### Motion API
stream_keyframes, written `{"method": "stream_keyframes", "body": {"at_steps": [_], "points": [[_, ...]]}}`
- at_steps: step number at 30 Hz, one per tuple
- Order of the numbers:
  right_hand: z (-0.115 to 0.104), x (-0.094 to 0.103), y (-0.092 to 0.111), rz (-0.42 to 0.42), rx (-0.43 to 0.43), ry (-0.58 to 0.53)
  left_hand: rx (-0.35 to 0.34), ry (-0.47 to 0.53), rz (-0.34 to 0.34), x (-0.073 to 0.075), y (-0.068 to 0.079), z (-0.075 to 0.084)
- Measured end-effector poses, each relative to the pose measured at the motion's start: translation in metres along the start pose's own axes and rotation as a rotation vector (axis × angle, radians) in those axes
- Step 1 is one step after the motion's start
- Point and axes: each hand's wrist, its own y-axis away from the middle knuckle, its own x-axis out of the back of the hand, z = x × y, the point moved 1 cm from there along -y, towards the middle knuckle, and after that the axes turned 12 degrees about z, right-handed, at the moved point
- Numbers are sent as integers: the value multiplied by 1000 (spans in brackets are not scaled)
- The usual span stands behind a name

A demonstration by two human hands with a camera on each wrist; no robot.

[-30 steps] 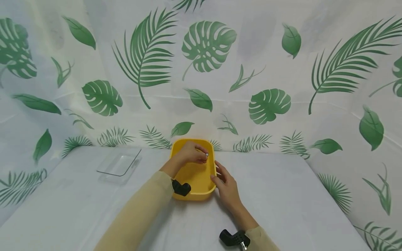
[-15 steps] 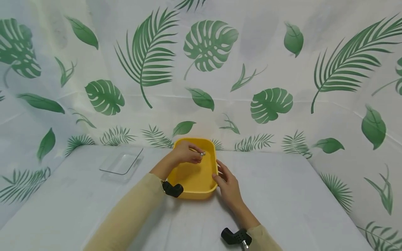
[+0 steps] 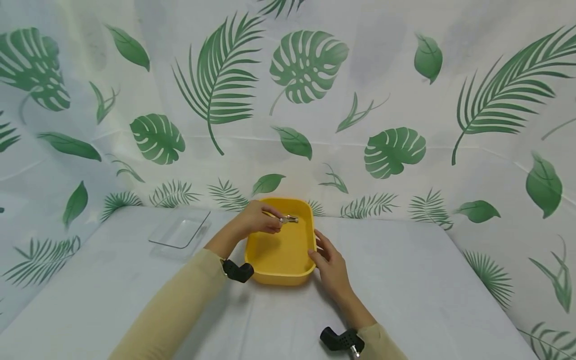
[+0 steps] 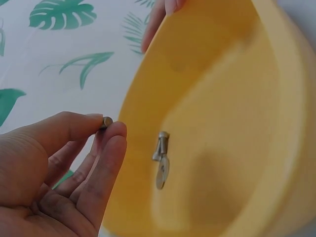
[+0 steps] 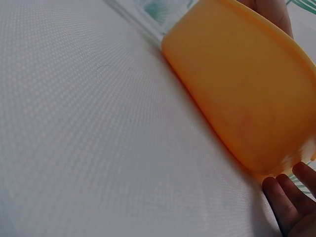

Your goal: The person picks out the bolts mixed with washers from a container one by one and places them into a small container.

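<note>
My left hand (image 3: 259,218) is over the yellow tub (image 3: 281,257), pinching a small metal cylinder (image 4: 107,122) between thumb and fingertips; the rest of that piece is hidden by the fingers. Another small metal piece (image 4: 162,159), with a round barrel at one end and a flat rounded tab at the other, appears against the tub's inside, just right of the fingertips in the head view. My right hand (image 3: 334,270) holds the tub's right wall. Its thumb is at the rim, and the fingertips (image 5: 282,183) touch the outside in the right wrist view.
A clear rectangular container (image 3: 180,232) sits at the left on the white-covered table (image 3: 405,280). Behind the table hangs a white cloth (image 3: 333,165) printed with green leaves. Each wrist wears a black camera mount.
My left hand has drawn left across the tub, and more of the metal piece beside its fingertips has come into sight. The right hand keeps its place on the tub.
</note>
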Motion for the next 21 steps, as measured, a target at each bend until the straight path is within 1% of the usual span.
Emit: {"method": "stream_keyframes", "body": {"at_steps": [6,11,17,21], "points": [[-1,0,0,11,3,-3,-17,-40,19,12,3,-3],[-1,-1,0,8,1,-7,-7,-22,36,21,5,-8],[-1,0,0,-1,2,-6,4,-42,56,31,9,-13],[0,0,0,-5,0,-6,14,-47,66,40,10,-18]]}}
